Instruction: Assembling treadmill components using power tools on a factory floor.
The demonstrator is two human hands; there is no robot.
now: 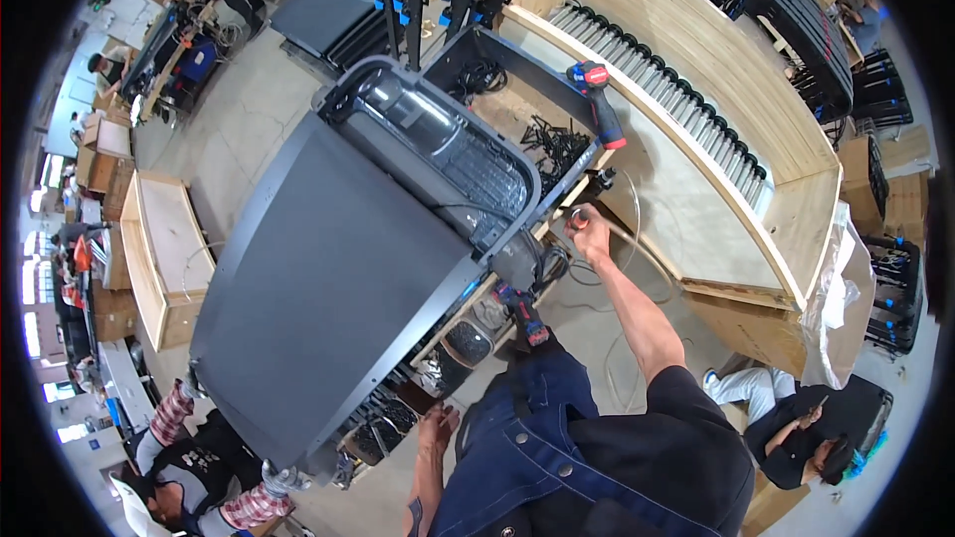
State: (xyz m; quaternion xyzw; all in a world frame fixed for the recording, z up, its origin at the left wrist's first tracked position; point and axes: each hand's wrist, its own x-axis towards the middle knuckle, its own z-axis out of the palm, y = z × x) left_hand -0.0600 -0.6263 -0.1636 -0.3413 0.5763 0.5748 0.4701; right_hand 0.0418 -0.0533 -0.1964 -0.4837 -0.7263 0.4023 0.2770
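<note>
My right hand [589, 236] is closed around a small dark object with an orange end [579, 220], at the right end of the workbench; its kind does not show. Low at the bench's near side, my left hand [437, 428] has its fingers curled beside the parts bins [466, 343]; what they hold, if anything, is hidden. Across the bench lies a large dark grey panel [328, 288]. Beyond its right edge is a dark frame with a clear plastic cover [408, 124]. One red-and-blue cordless driver [597, 104] stands by the far tray, another [522, 315] near my waist.
A wooden crate [796, 249] holding metal rollers [667, 85] stands at the right. The open tray [517, 114] contains cables and black fasteners. A gloved co-worker [189, 492] touches the panel's left end. Another person [796, 428] sits at lower right. Thin hose [637, 249] hangs near my right arm.
</note>
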